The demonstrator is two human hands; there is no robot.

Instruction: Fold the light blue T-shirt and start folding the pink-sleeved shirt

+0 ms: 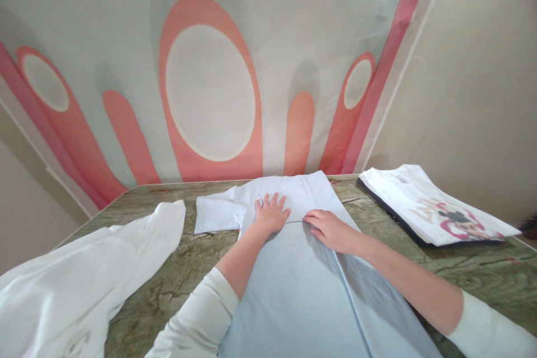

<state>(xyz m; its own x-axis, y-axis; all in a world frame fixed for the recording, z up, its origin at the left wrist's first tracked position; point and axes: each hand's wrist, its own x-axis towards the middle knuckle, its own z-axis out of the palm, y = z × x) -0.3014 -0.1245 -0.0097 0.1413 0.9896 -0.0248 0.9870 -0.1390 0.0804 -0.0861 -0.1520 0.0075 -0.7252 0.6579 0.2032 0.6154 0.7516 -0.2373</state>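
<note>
A pale blue-white shirt lies spread on the table, with a short sleeve sticking out at the left. Its right side is folded inward, leaving a long edge down the body. My left hand rests flat on the upper part, fingers spread. To the right of it, my right hand has its fingers together at the end of a short crosswise fold line, closed on the fabric there. The exact grip of its fingertips is partly hidden.
The wood-patterned table reaches back to a wall hanging with pink and orange shapes. A rumpled white garment lies at left. At right sits a stack of folded shirts, the top one white with a printed cartoon figure.
</note>
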